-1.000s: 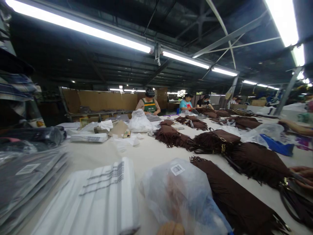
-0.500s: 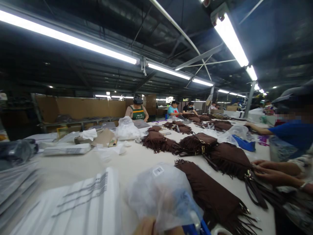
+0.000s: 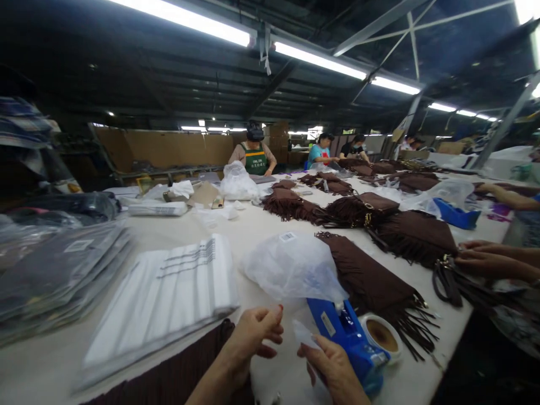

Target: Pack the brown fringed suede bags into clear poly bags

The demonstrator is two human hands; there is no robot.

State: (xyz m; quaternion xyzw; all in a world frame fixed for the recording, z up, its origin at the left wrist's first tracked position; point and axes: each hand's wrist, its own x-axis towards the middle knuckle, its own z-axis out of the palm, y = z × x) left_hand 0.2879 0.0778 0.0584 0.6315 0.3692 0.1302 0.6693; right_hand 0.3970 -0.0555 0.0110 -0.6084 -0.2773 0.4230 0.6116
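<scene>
My left hand [image 3: 253, 333] is curled at the lower edge of a crumpled clear plastic bag [image 3: 295, 265] with a barcode sticker, its fingertips pinching the film. My right hand [image 3: 333, 368] grips a blue tape dispenser [image 3: 343, 332] with a tape roll [image 3: 381, 335] at its far end, just right of the bag. A small clear strip sits between the two hands. Both hands are at the near edge of the long white table [image 3: 261, 236]. A brown fringed bag [image 3: 371, 281] lies just behind the dispenser.
A stack of flat white poly bags [image 3: 169, 292] lies to the left, with grey packed parcels [image 3: 54, 270] beyond it. More brown fringed bags [image 3: 413, 236] run down the table. A co-worker's hands [image 3: 485, 260] handle dark straps [image 3: 447, 281] at right. Several people work at the far end.
The view has tipped down, so both my hands now show. The blue tape dispenser has come fully into view at the bag's right side, in my right hand.
</scene>
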